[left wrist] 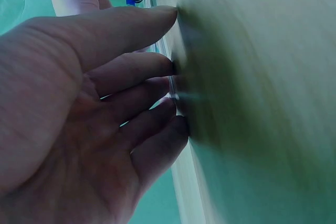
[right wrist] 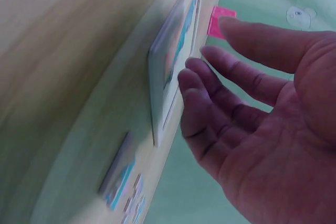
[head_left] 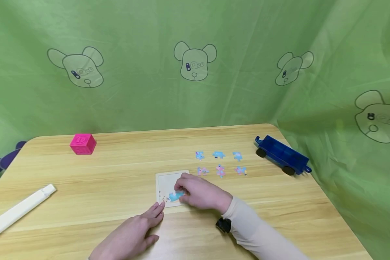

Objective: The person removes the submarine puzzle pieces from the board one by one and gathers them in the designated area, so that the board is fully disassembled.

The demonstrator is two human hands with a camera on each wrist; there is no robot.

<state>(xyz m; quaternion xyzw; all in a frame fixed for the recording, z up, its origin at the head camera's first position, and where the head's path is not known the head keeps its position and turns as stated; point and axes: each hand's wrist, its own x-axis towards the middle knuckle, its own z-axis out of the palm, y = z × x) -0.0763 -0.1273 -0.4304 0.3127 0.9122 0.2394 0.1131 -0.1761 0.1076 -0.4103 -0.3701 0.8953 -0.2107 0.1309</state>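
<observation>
A pale square puzzle board lies on the table, with light-blue puzzle pieces in its lower part. My right hand hovers over the board's right side, fingers bent beside the blue pieces. In the right wrist view, thumb and fingers of that hand stand apart, with nothing seen between them. My left hand rests its fingertips at the board's lower left corner. The left wrist view shows this hand with fingers extended to the surface, holding nothing.
Several loose jigsaw pieces lie in two rows right of the board. A blue toy wagon stands at the right edge, a pink cube at the back left. A long white bar lies at left. Green curtain surrounds the table.
</observation>
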